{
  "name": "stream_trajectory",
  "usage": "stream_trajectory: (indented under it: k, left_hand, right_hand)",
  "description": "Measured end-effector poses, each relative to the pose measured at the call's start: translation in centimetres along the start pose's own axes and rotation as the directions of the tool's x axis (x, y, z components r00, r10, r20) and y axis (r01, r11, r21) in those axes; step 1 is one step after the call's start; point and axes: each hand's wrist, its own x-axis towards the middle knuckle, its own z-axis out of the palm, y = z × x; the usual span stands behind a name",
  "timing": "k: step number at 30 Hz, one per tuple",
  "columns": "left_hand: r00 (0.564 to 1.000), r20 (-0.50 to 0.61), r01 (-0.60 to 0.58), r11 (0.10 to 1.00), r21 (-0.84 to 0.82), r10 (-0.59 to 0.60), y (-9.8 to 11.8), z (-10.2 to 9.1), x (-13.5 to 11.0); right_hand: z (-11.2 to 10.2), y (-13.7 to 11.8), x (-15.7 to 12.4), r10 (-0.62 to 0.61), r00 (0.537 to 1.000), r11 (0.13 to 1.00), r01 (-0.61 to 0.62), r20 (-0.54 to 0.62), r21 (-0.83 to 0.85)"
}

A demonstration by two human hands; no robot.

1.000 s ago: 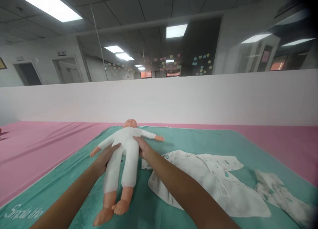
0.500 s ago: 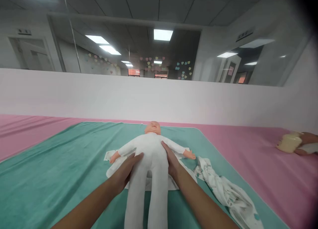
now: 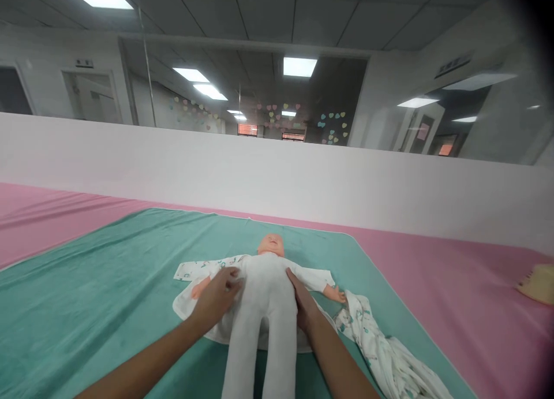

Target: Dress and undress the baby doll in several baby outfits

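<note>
A baby doll (image 3: 268,283) with a soft white body lies face up, its head away from me. Beneath it are a spread white baby shirt with a small print (image 3: 194,270) and a white cloth edge. My right hand (image 3: 305,304) is against the doll's side, thumb on top of the torso and the other fingers hidden under or behind it. My left hand (image 3: 220,295) is by the doll's other side, over its upper arm, with fingers half bent and apart; nothing shows between them.
A crumpled printed white cloth (image 3: 385,353) lies to the right on the green blanket (image 3: 108,295). Pink cover (image 3: 454,283) shows around it. At the right edge is part of a yellowish object (image 3: 536,283). A white wall (image 3: 259,174) with windows above stands behind.
My left hand has come off the doll's torso and shifted outward, its fingers bending. The right hand stays at the doll's side. More of the shirt's left sleeve shows, and the view has shifted.
</note>
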Motion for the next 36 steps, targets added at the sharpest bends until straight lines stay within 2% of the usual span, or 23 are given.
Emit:
stream_trajectory:
  k: [2,3,6,7,8,10,12,15,17,19,21,23,26,29,32,36]
  left_hand:
    - [0.970,-0.108,-0.194,0.960,0.203,0.219,-1.9,-1.4,1.9]
    - [0.963,-0.115,-0.212,0.947,0.242,0.245,-3.0,-2.2,2.8]
    - [0.986,-0.121,-0.095,0.986,0.135,0.111,-6.1,-4.2,4.7]
    - [0.990,-0.124,-0.055,0.996,0.073,0.064,-7.0,-4.6,5.0]
    - [0.991,-0.127,-0.031,0.999,0.020,0.034,-7.7,-4.8,5.2]
    - [0.992,-0.123,-0.024,0.999,-0.040,0.019,-8.6,-4.9,5.3]
    - [0.994,-0.103,-0.029,0.998,-0.064,0.023,-9.1,-4.7,5.5]
    - [0.997,-0.070,-0.039,0.997,-0.066,0.034,-9.3,-4.4,5.7]
    - [0.998,-0.027,-0.059,0.995,-0.082,0.057,-9.3,-4.5,5.7]
    - [0.996,0.028,-0.087,0.991,-0.103,0.090,-9.4,-4.7,5.7]
    - [0.990,0.068,-0.115,0.986,-0.118,0.123,-9.6,-5.0,5.6]
    - [0.985,0.091,-0.137,0.982,-0.133,0.150,-9.9,-5.2,5.5]
    - [0.974,0.093,-0.199,0.975,-0.096,0.208,-10.2,-4.9,5.5]
    - [0.966,0.017,-0.258,0.963,0.079,0.257,-9.9,-3.9,5.4]
    - [0.973,-0.099,-0.197,0.972,0.128,0.210,-9.4,-2.8,5.3]
    - [0.978,-0.180,-0.103,0.995,0.008,0.103,-9.0,-3.0,5.7]
  right_hand:
    - [-1.2,-0.5,-0.2,0.103,0.995,0.992,-0.103,0.005,0.071]
    - [-2.1,-0.8,-0.4,0.130,0.992,0.990,-0.129,-0.006,0.049]
    - [-4.6,-2.1,-0.7,0.145,0.985,0.954,-0.165,-0.095,-0.249]
    - [-5.0,-2.6,-0.7,0.113,0.983,0.924,-0.156,-0.142,-0.348]
    - [-4.9,-3.1,-0.6,0.025,0.984,0.889,-0.103,-0.178,-0.447]
    - [-3.3,-4.0,-0.2,-0.220,0.954,0.783,0.049,-0.201,-0.620]
    - [0.1,-4.6,0.6,-0.409,0.905,0.654,0.200,-0.119,-0.730]
    - [6.2,-5.1,2.9,-0.464,0.863,0.491,0.438,0.199,-0.753]
    - [9.5,-5.1,4.7,-0.365,0.827,0.327,0.543,0.427,-0.773]
    - [11.8,-4.8,6.5,-0.160,0.814,0.153,0.579,0.558,-0.801]
    - [13.2,-4.2,7.7,0.052,0.807,0.019,0.589,0.589,-0.808]
    - [14.0,-3.7,8.2,0.166,0.797,-0.083,0.597,0.580,-0.798]
    - [14.2,-3.6,7.8,0.167,0.795,-0.142,0.605,0.583,-0.783]
    - [13.5,-4.6,6.7,0.127,0.806,-0.097,0.591,0.579,-0.801]
    - [12.7,-5.9,5.8,0.149,0.834,-0.134,0.549,0.531,-0.825]
    - [12.6,-6.9,5.7,0.150,0.890,-0.239,0.455,0.430,-0.858]
